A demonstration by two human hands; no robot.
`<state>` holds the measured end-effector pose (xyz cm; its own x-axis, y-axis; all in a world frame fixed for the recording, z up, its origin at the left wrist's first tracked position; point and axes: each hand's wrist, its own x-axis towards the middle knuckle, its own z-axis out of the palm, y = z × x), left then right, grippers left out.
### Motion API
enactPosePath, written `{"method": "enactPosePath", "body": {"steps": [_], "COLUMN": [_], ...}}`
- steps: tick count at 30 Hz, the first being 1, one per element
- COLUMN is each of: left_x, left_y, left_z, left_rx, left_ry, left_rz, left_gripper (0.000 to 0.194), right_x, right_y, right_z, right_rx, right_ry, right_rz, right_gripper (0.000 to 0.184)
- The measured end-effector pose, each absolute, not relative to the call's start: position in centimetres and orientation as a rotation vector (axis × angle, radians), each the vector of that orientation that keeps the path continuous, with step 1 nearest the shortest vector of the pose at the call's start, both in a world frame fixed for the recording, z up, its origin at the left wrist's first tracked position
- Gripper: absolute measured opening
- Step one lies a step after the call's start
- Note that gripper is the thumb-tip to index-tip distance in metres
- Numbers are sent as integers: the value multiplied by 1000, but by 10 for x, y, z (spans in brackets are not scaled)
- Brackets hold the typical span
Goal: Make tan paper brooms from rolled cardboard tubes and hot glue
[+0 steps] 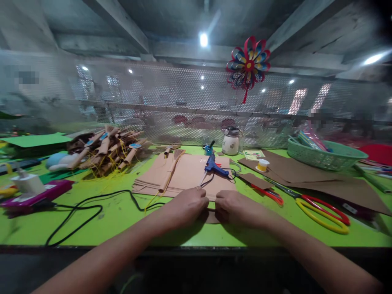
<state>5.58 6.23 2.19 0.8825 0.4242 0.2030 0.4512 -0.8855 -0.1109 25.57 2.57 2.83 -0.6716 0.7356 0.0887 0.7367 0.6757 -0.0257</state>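
Note:
My left hand [192,204] and my right hand [234,208] are side by side near the table's front edge, fingers curled. Between and beneath them shows a small piece of brown paper [212,217], which both hands grip; most of it is hidden. Just beyond lies a stack of brown paper sheets [190,175]. On that stack rest a blue glue gun [214,166], its nozzle pointing toward my left hand, and a rolled brown paper piece [169,175] with yellow string.
At the left lie a heap of paper rolls [107,149] and a purple power strip [39,195] with a black cord. To the right are large scissors [321,214], orange-handled scissors [269,195], a ribbon spool [262,165] and a green basket [327,154]. A jug [230,142] stands at the back.

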Motion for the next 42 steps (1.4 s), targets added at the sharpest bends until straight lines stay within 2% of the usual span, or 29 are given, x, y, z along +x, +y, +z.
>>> {"method": "enactPosePath", "body": {"steps": [7,13,19,23,29,33,35,39,42], "left_x": [52,41,30,29,24,36,46,56,51], "left_y": [68,74,73,63,56,74,85,104,108], "left_z": [34,33,28,26,35,60,70,69,61], "left_rx": [-2958,-3107,-3187,-3101,-3108,-3294,-3419,-3551,-3614], "left_ry": [-711,-731,-782,-752,-749,-922,-1100,-1104,-1118], "left_rz": [-189,-210,-283,-292,-306,-417,-487,-226,-204], "left_gripper": [14,11,21,18,22,30,28,49,52], "right_x": [235,242,258,261,260,256,251,247,249], "right_y": [22,22,18,12,6,12,15,27,37], "right_z": [49,47,33,22,12,22,32,45,41], "right_rx": [-1231,-1197,-1217,-1185,-1107,-1066,-1010,-952,-932], "right_ry": [-3013,-2931,-2816,-2762,-2729,-2677,-2642,-2576,-2567], "right_rz": [-252,-103,21,-108,-387,-544,-621,-692,-717], "right_gripper": [23,20,9,13,9,8,10,15,14]}}
